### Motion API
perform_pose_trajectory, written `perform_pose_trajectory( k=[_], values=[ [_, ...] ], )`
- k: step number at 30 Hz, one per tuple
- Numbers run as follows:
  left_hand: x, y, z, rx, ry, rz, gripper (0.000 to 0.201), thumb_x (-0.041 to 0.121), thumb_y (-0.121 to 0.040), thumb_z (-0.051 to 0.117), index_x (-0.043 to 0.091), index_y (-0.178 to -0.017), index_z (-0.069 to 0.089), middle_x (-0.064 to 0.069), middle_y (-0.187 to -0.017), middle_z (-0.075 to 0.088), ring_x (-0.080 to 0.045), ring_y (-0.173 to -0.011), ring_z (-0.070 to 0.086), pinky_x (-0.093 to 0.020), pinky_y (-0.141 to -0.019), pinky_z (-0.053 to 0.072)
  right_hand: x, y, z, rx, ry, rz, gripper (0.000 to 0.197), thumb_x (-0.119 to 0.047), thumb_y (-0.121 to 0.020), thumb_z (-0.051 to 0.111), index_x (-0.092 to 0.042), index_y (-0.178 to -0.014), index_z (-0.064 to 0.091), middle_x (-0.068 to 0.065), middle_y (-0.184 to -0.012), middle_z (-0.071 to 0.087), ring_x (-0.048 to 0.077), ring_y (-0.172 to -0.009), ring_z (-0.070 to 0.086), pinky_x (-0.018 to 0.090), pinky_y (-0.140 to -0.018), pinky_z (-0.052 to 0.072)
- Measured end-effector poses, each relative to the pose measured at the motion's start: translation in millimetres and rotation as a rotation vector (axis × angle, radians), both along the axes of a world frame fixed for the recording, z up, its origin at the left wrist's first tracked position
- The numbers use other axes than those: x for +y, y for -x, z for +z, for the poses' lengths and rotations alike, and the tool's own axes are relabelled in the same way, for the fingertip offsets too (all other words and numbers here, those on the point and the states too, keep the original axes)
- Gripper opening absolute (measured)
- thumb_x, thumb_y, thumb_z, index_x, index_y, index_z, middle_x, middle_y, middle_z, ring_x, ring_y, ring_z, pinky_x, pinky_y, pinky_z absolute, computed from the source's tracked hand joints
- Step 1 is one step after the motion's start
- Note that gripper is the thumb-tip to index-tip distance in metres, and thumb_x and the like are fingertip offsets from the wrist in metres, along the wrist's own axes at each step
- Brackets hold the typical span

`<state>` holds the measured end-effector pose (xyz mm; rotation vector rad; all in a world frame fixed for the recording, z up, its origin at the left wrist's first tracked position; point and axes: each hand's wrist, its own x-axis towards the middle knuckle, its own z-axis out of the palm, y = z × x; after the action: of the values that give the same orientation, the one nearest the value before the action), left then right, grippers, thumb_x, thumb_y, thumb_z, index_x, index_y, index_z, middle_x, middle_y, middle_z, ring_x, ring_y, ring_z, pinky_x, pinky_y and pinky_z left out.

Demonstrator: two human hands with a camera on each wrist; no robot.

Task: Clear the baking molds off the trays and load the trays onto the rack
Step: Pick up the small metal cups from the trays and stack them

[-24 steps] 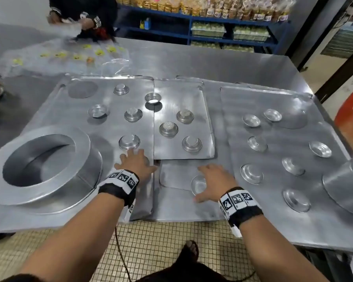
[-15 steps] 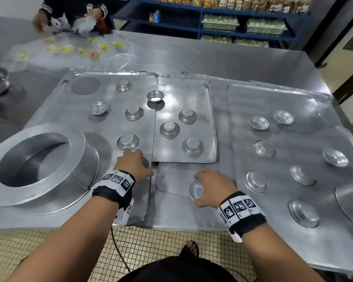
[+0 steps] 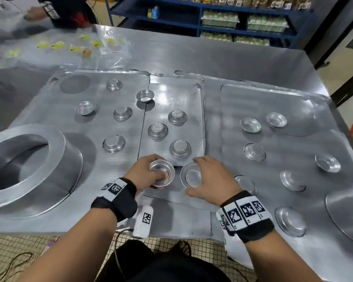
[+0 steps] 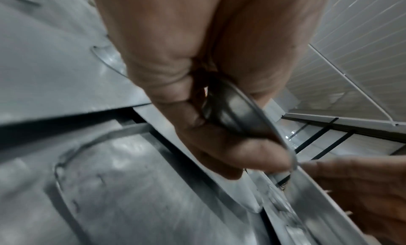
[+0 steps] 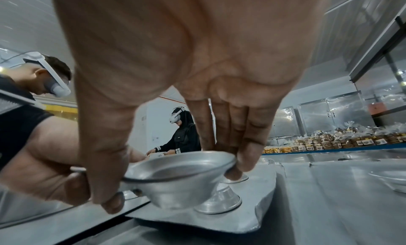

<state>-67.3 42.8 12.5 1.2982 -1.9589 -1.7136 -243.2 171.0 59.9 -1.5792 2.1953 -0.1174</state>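
My left hand point(image 3: 146, 176) holds a small round aluminium mold point(image 3: 161, 171) mouth-up, thumb inside its rim; the left wrist view shows fingers point(image 4: 219, 144) curled round that mold point(image 4: 239, 109). Beside it my right hand point(image 3: 214, 176) pinches a second mold point(image 3: 192, 177) by the rim, between thumb and fingers point(image 5: 246, 153), and the mold point(image 5: 175, 175) hangs just above a small front tray point(image 3: 171, 195). Several molds, some upside down, lie on the left tray point(image 3: 49, 110), the middle tray point(image 3: 171, 98) and the right tray point(image 3: 293, 102).
A large ring-shaped pan point(image 3: 29, 165) stands on the left tray. A flat disc point(image 3: 346, 212) lies at the right edge. Another person point(image 3: 65, 11) works at the table's far left over plastic bags point(image 3: 69, 47). Blue shelves point(image 3: 232, 23) stand behind.
Both hands have closed on a mold each and lifted them. The left hand moved right from the left tray's edge; the two hands now sit close together over the front tray.
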Motion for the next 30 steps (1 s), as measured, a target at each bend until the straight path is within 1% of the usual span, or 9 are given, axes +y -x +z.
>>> perform_pose_trajectory(
  k=[2, 4, 7, 13, 15, 17, 22, 26, 30],
  values=[
    [6.5, 6.3, -5.2, 0.040, -0.024, -0.009, 0.027, -0.007, -0.085, 0.062, 0.012, -0.103, 0.065, -0.019, -0.093, 0.070, -0.020, -0.081, 0.066, -0.045, -0.074, 0.060, 2.8, -0.9, 4.2, -0.026, 0.036, -0.034, 0.088, -0.050, -0.062, 0.079, -0.018, -0.138, 0.046, -0.001, -0.130, 0.046, 0.020, -0.119, 0.052, 0.033, -0.099, 0.045],
    [12.4, 13.1, -8.7, 0.056, -0.050, -0.043, 0.034, -0.011, -0.086, 0.054, 0.017, -0.103, 0.065, -0.020, -0.099, 0.069, -0.022, -0.087, 0.064, -0.047, -0.083, 0.055, 4.6, -2.6, 4.3, -0.045, 0.062, -0.061, 0.088, -0.049, -0.061, 0.080, -0.020, -0.137, 0.046, -0.002, -0.128, 0.041, 0.021, -0.114, 0.054, 0.033, -0.097, 0.047],
    [21.6, 25.4, -6.2, 0.125, -0.185, -0.009, 0.037, -0.013, -0.088, 0.042, 0.012, -0.104, 0.065, -0.021, -0.097, 0.067, -0.027, -0.087, 0.063, -0.046, -0.076, 0.057, 8.5, -6.5, 2.8, -0.058, 0.093, -0.085, 0.092, -0.048, -0.062, 0.080, -0.019, -0.141, 0.043, -0.003, -0.128, 0.040, 0.020, -0.115, 0.054, 0.032, -0.096, 0.048],
    [30.6, 42.6, 1.7, 0.232, -0.391, 0.001, 0.018, 0.030, -0.098, 0.058, 0.017, -0.100, 0.070, -0.004, -0.090, 0.073, -0.019, -0.081, 0.068, -0.043, -0.082, 0.055, 11.5, -13.4, 1.7, -0.030, 0.102, -0.103, 0.089, -0.048, -0.065, 0.078, -0.017, -0.141, 0.043, -0.001, -0.128, 0.041, 0.020, -0.120, 0.048, 0.035, -0.102, 0.043],
    [30.1, 46.7, 1.5, 0.229, -0.395, -0.094, 0.014, 0.019, -0.092, 0.066, 0.013, -0.105, 0.064, -0.003, -0.087, 0.069, -0.016, -0.072, 0.065, -0.036, -0.071, 0.055, 11.7, -16.4, 1.1, -0.034, 0.112, -0.127, 0.086, -0.048, -0.066, 0.077, -0.017, -0.139, 0.045, -0.001, -0.128, 0.042, 0.020, -0.120, 0.047, 0.036, -0.101, 0.043],
    [28.3, 48.2, -1.7, 0.203, -0.383, -0.166, 0.025, 0.005, -0.089, 0.067, 0.006, -0.113, 0.058, -0.006, -0.088, 0.066, -0.016, -0.069, 0.063, -0.032, -0.064, 0.054, 11.2, -21.4, 0.9, -0.031, 0.127, -0.144, 0.085, -0.048, -0.067, 0.077, -0.017, -0.139, 0.046, -0.001, -0.131, 0.045, 0.019, -0.121, 0.049, 0.034, -0.101, 0.043],
    [24.0, 44.4, -1.7, 0.226, -0.377, -0.224, 0.038, 0.006, -0.076, 0.065, 0.008, -0.113, 0.058, -0.012, -0.092, 0.065, -0.023, -0.082, 0.061, -0.041, -0.075, 0.052, 9.5, -35.6, 1.5, -0.026, 0.170, -0.226, 0.087, -0.050, -0.066, 0.076, -0.018, -0.142, 0.047, -0.004, -0.138, 0.052, 0.014, -0.122, 0.053, 0.026, -0.099, 0.043],
    [18.9, 45.7, -10.6, 0.216, -0.335, -0.285, 0.033, -0.010, -0.084, 0.058, 0.016, -0.105, 0.060, -0.012, -0.093, 0.065, -0.025, -0.088, 0.061, -0.046, -0.079, 0.053, 13.0, -41.9, -0.6, -0.046, 0.197, -0.266, 0.081, -0.048, -0.060, 0.080, -0.024, -0.133, 0.055, -0.008, -0.128, 0.059, 0.013, -0.115, 0.057, 0.028, -0.094, 0.049],
    [17.0, 50.7, -16.9, 0.190, -0.299, -0.339, 0.038, -0.014, -0.086, 0.055, 0.019, -0.103, 0.061, -0.012, -0.096, 0.065, -0.026, -0.090, 0.062, -0.052, -0.083, 0.055, 21.9, -33.0, -2.8, -0.095, 0.088, -0.254, 0.094, -0.023, -0.056, 0.090, -0.020, -0.140, 0.049, -0.003, -0.134, 0.056, 0.017, -0.120, 0.055, 0.034, -0.099, 0.048]
  ],
)
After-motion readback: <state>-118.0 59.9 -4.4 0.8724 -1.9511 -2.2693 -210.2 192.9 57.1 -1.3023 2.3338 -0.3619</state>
